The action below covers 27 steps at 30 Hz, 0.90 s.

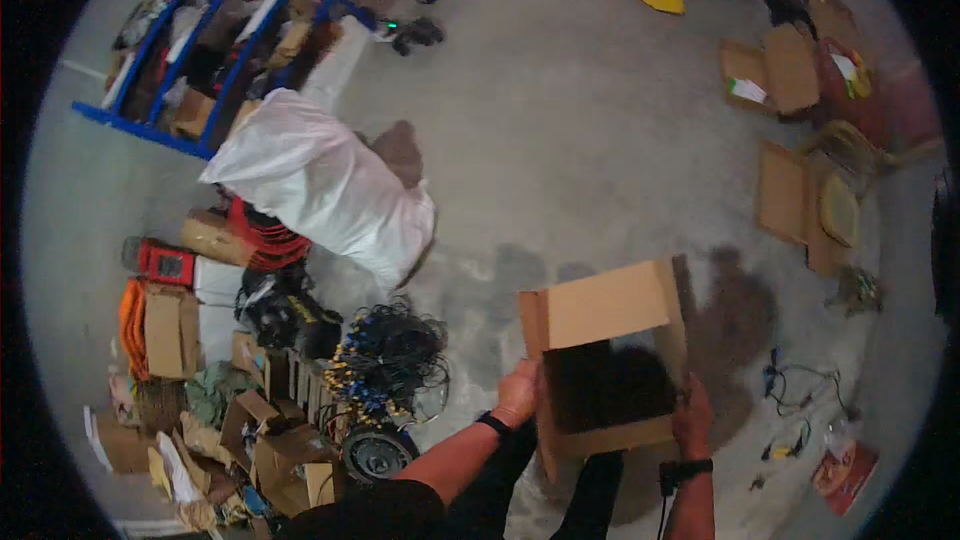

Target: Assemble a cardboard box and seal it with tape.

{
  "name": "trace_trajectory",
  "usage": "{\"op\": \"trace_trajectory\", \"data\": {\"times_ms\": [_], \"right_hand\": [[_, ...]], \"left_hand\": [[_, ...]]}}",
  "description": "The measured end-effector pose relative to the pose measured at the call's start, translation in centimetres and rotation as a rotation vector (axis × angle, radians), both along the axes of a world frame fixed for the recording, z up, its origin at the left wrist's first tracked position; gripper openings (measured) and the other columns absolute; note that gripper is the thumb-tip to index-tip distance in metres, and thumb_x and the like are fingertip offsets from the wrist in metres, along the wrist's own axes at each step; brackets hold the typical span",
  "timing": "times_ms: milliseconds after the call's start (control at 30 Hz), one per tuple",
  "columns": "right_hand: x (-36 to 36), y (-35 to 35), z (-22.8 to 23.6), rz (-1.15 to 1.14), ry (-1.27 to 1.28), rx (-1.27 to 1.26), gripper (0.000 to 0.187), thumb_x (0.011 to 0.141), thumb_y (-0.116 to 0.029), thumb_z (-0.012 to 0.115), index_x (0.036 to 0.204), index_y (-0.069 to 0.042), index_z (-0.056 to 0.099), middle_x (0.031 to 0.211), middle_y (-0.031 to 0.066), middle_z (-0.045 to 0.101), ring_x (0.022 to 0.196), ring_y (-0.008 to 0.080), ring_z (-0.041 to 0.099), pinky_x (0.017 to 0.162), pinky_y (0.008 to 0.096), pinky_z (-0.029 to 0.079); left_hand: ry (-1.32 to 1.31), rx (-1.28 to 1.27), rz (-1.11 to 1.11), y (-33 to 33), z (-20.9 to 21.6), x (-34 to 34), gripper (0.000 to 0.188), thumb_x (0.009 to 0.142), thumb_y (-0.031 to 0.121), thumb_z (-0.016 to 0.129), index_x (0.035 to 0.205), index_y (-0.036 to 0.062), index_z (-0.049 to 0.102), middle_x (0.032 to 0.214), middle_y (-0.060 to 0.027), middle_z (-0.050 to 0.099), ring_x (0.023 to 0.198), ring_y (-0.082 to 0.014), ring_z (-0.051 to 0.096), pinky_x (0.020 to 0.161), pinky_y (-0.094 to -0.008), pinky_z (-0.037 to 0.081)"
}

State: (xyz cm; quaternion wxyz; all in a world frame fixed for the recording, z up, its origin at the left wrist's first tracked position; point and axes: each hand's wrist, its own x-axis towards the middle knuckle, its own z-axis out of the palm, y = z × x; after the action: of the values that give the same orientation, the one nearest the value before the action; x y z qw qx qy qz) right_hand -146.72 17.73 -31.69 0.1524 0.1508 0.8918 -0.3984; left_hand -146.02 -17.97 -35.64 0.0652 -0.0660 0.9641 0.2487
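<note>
Cardboard box, head view, lifted between the two hands just in front of the person's legs, its mouth toward the camera and its flaps spread. The left hand grips the left side; the right hand is wrapped on the right side near the lower corner, its fingers partly hidden. The interior is dark, so whether it holds anything cannot be told. Judged by its thin walls, the box is probably light, dry and not slippery, stiff along its folded edges but apt to bend at the loose flaps; crushing is a likelier damage than breaking. Opposite side walls, close to the corners, offer the firmest hold, whereas a flap alone would likely hinge. A white sack and tangled cables lie to the left on the concrete floor.
</note>
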Motion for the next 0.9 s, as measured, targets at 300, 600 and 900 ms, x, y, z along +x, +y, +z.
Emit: {"op": "trace_trajectory", "data": {"times_ms": [300,600,900], "right_hand": [[-4.3,-9.4,1.6,0.675,0.338,0.164,0.074,0.076,-0.013,0.07,0.144,-0.007,0.041,0.152,0.021,0.033,0.143,0.0419,0.027,0.117,0.0563,0.018],[-6.2,-10.5,-8.8,0.754,0.035,0.275,0.084,0.077,-0.024,0.075,0.148,-0.008,0.035,0.16,0.0162,0.021,0.149,0.0365,0.011,0.118,0.0582,0.01],[-7.4,-10.0,-10.6,0.617,0.052,0.239,0.077,0.079,-0.02,0.074,0.145,-0.004,0.038,0.154,0.021,0.028,0.146,0.0388,0.02,0.116,0.0568,0.021]], "left_hand": [[-0.143,-0.077,-0.132,0.8,0.3,-0.7,0.044,0.084,0.014,0.059,0.127,0.0137,0.052,0.102,-0.0165,0.06,0.083,-0.0392,0.064,0.066,-0.0501,0.051],[-0.198,-0.015,-0.112,0.3,2.2,-1.2,0.052,0.085,0.019,0.061,0.135,0.013,0.048,0.099,-0.0162,0.06,0.082,-0.0413,0.062,0.069,-0.0501,0.052],[-0.146,0.15,-0.183,3.3,3.6,-1.2,0.077,0.09,0.027,0.061,0.154,0.014,0.021,0.142,-0.0214,0.047,0.115,-0.042,0.055,0.091,-0.0448,0.051]]}}
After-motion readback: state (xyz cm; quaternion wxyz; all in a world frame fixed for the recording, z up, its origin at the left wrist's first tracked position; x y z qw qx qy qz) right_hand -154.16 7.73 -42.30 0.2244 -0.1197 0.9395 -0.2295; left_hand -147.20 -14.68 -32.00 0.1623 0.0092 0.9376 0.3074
